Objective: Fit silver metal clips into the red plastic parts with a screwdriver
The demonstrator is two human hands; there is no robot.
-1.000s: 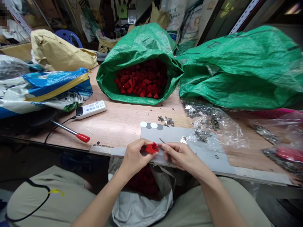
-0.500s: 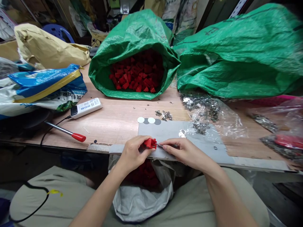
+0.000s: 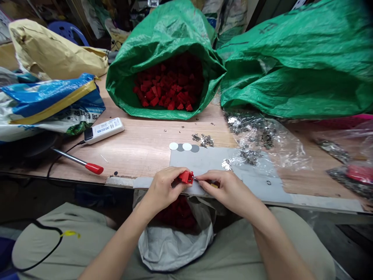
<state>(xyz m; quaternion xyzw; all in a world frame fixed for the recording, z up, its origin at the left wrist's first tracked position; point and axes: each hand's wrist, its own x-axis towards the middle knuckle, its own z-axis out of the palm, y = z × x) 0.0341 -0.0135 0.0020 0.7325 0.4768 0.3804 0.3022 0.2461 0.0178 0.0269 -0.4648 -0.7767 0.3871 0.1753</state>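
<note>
Near the table's front edge my left hand is closed, with thumb and fingers gripping a small red plastic block. The block's open end, with metal showing inside, faces right. My right hand pinches a slim metal-tipped tool, its tip touching or just at that end. A bit of yellow shows under the right palm; the tool's exact kind is hidden by the fingers. Both hands are over a grey mat. Small metal clips lie in a little pile behind it.
A green sack full of red blocks opens toward me; another green sack lies right. Metal pieces fill a clear plastic bag. On the left are a white device and a red-tipped lever. A grey bag hangs below.
The camera view has shifted slightly. My right hand has turned a little around the tool, and yellow now shows beneath it. The left hand keeps its hold on the red block.
</note>
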